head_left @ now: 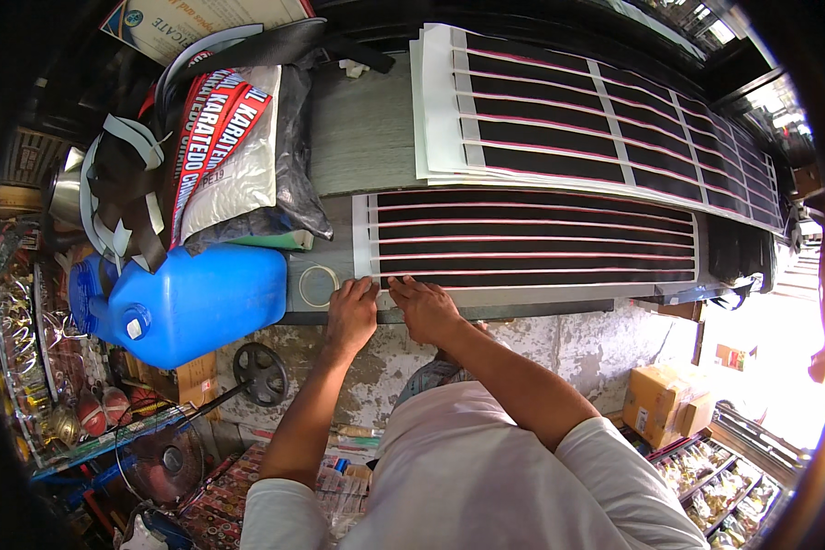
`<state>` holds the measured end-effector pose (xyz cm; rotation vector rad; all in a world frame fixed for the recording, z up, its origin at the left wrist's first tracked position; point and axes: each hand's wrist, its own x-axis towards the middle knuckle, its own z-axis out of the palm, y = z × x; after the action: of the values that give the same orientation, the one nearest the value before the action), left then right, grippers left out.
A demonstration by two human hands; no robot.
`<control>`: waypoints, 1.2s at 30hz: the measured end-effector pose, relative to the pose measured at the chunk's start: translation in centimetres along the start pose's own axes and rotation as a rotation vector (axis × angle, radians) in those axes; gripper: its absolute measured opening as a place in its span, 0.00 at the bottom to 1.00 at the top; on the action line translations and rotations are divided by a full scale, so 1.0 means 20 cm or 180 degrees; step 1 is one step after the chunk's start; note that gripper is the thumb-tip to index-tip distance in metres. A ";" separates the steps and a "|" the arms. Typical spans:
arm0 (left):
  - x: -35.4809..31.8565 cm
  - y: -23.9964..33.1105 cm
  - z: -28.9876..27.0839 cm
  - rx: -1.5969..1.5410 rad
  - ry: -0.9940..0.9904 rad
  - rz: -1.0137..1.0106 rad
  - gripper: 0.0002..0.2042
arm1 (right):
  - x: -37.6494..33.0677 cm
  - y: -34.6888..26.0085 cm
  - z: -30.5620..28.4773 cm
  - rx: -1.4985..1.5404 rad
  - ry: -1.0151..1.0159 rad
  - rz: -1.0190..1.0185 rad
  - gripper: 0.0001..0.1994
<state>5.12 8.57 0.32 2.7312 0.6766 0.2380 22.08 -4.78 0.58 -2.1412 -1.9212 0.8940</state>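
A long sheet of black strips [532, 247] divided by white and pink lines lies across the grey table. It has a white margin at its left end. Both hands are at its near left corner. My left hand [351, 314] has its fingers drawn together at the white margin. Just to the right, my right hand [423, 307] bends its fingertips over the near edge. The thumbs and whatever lies beneath the fingertips are hard to make out. A cream tape roll [319, 286] rests flat beside my left hand.
Farther back, a stack of similar striped sheets [559, 119] overlaps the far side. A blue jerrycan [197, 302] and a filled plastic bag [238, 174] stand at the left, with loose strips [119, 192] near them. At lower right sits a cardboard box [669, 403].
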 end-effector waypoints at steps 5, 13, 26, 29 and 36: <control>0.05 -0.06 0.06 -0.0604 0.0394 -0.0602 0.13 | 0.00 0.00 0.01 -0.0044 0.0055 -0.0046 0.31; 0.14 -0.07 0.11 -0.0964 0.0553 -0.0866 0.11 | 0.06 0.02 0.01 0.0018 0.0920 -0.0138 0.24; 0.13 -0.08 0.17 -0.1108 0.0844 -0.0921 0.11 | 0.13 0.04 -0.02 0.0074 0.1083 -0.0221 0.23; 0.12 -0.10 0.18 -0.1215 0.0751 -0.1043 0.11 | 0.16 0.03 -0.06 0.0259 0.0989 -0.0210 0.23; 0.14 -0.07 0.14 -0.1096 0.0707 -0.0959 0.12 | 0.19 0.03 -0.02 0.0385 0.1222 -0.0250 0.24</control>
<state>7.56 10.41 -2.54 2.2618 0.9931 0.5361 22.92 -1.15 -0.64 -1.9780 -1.6997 0.5215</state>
